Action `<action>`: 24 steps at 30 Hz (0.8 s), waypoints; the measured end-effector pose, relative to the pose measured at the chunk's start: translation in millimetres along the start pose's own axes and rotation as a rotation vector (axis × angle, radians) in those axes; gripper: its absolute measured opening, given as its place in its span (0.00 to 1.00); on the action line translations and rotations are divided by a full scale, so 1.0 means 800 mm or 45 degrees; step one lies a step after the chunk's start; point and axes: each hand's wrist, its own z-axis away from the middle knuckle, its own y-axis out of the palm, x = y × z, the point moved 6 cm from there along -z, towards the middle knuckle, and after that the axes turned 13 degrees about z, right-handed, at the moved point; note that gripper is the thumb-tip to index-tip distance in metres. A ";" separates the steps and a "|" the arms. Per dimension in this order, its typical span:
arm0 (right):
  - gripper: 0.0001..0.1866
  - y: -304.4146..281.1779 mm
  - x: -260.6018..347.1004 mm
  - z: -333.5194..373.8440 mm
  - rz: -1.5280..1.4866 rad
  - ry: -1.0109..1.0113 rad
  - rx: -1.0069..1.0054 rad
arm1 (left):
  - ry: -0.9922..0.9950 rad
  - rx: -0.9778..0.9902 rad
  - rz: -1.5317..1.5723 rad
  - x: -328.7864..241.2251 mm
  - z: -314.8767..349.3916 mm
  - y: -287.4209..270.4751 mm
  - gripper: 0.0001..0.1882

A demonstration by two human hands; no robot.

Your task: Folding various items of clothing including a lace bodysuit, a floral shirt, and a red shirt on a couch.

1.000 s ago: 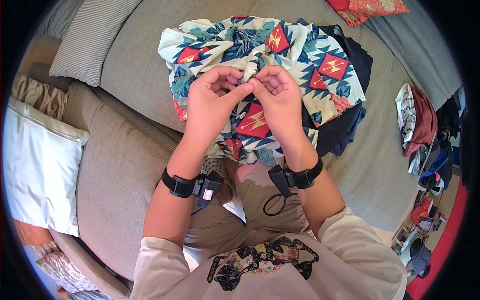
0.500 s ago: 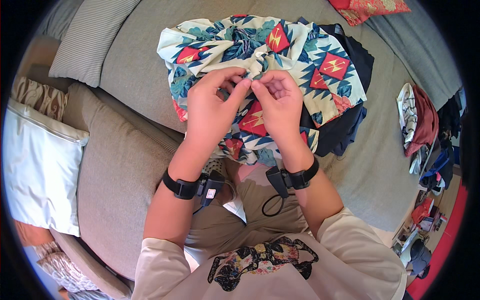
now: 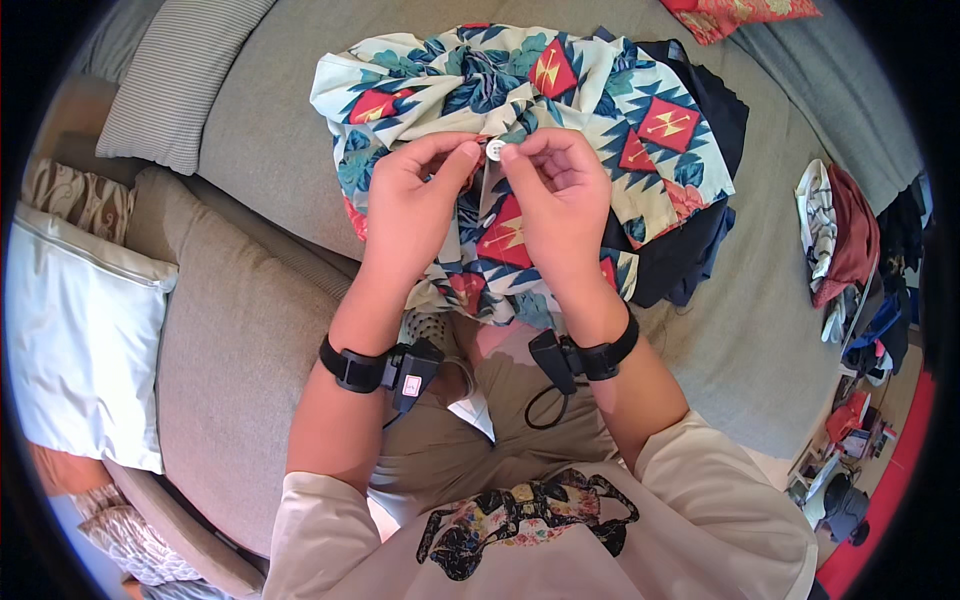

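Observation:
A cream shirt (image 3: 505,238) printed with blue-green leaves and red diamonds lies bunched in front of me. A round white button (image 3: 495,150) shows between my two thumbs, at the shirt's front edge. My left hand (image 3: 413,200) pinches the shirt fabric just left of the button, thumb against finger. On the other side, my right hand (image 3: 557,200) also pinches the cloth, its thumb tip touching or nearly touching the button's edge. The fingertips behind the fabric are partly hidden. Dark navy clothing (image 3: 725,120) sticks out from under the shirt on the right.
The shirt rests on a grey sofa (image 3: 270,110). A striped pillow (image 3: 185,75) and a shiny white cushion (image 3: 85,330) are on the left. A red patterned cushion (image 3: 735,15) is at the far edge; folded brown clothing (image 3: 850,235) lies at the right.
The white button has come into plain sight between my thumbs. My hands have moved slightly apart, the left one a little to the left, both still pinching the shirt.

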 end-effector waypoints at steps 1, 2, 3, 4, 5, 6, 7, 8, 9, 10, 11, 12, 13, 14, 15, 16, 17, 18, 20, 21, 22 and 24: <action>0.08 0.002 0.003 0.002 0.044 -0.032 0.007 | -0.005 0.007 -0.033 0.001 0.000 -0.001 0.11; 0.08 0.003 0.004 0.002 0.074 -0.017 0.012 | -0.005 0.011 -0.055 0.001 0.000 -0.001 0.11; 0.07 0.004 0.004 0.002 0.078 -0.015 0.004 | 0.008 0.032 -0.063 0.000 0.001 -0.001 0.11; 0.07 0.004 0.004 0.002 0.081 -0.003 -0.004 | -0.004 0.025 -0.077 0.001 0.001 -0.001 0.11; 0.06 0.005 0.004 0.001 0.079 -0.002 -0.008 | -0.006 0.034 -0.076 0.001 0.002 0.000 0.10; 0.06 0.005 0.004 0.000 0.097 0.009 -0.015 | -0.007 0.044 -0.076 0.001 0.002 0.001 0.11; 0.07 0.005 0.004 -0.001 0.111 0.011 -0.018 | 0.006 0.032 -0.080 0.000 0.002 0.001 0.10; 0.07 0.005 0.004 -0.002 0.123 0.010 -0.023 | 0.019 0.019 -0.084 -0.001 0.002 0.002 0.10; 0.07 0.005 0.002 -0.003 0.127 0.029 -0.022 | 0.033 0.006 -0.087 -0.002 0.002 0.002 0.10; 0.07 0.005 0.001 -0.004 0.130 0.047 -0.022 | 0.046 0.000 -0.058 -0.003 0.002 0.002 0.10; 0.07 0.004 0.000 -0.004 0.132 0.066 -0.021 | 0.060 -0.009 -0.030 -0.005 0.002 0.001 0.10; 0.07 0.003 -0.001 -0.005 0.142 0.067 -0.024 | 0.074 -0.018 -0.002 -0.007 0.002 0.001 0.10; 0.06 0.002 -0.001 -0.005 0.153 0.069 -0.027 | 0.056 -0.023 -0.010 -0.007 0.001 -0.001 0.10; 0.06 0.001 -0.001 -0.005 0.161 0.071 -0.033 | 0.037 -0.027 -0.019 -0.008 0.000 -0.003 0.10; 0.06 0.001 -0.002 -0.005 0.138 0.085 -0.023 | 0.017 -0.030 -0.026 -0.008 0.000 -0.004 0.10; 0.06 0.001 -0.003 -0.005 0.113 0.101 -0.013 | -0.013 -0.029 -0.017 -0.008 -0.001 -0.004 0.10; 0.06 0.002 -0.004 -0.005 0.083 0.106 -0.004 | -0.043 -0.031 -0.009 -0.007 -0.001 -0.005 0.10; 0.05 0.002 -0.004 -0.004 0.083 0.102 -0.003 | -0.073 -0.033 -0.001 -0.006 -0.001 -0.005 0.10; 0.05 0.003 -0.002 -0.003 0.065 0.078 0.007 | -0.096 -0.042 0.042 -0.006 0.000 -0.005 0.10; 0.06 0.005 -0.003 -0.002 0.087 0.087 0.038 | -0.107 -0.047 0.064 -0.006 0.000 -0.005 0.11; 0.08 0.006 -0.004 -0.001 0.105 0.102 0.078 | -0.111 -0.055 0.065 -0.006 0.000 -0.005 0.11; 0.10 0.006 -0.003 0.000 0.196 0.090 0.121 | -0.128 -0.078 0.076 -0.005 0.000 -0.006 0.11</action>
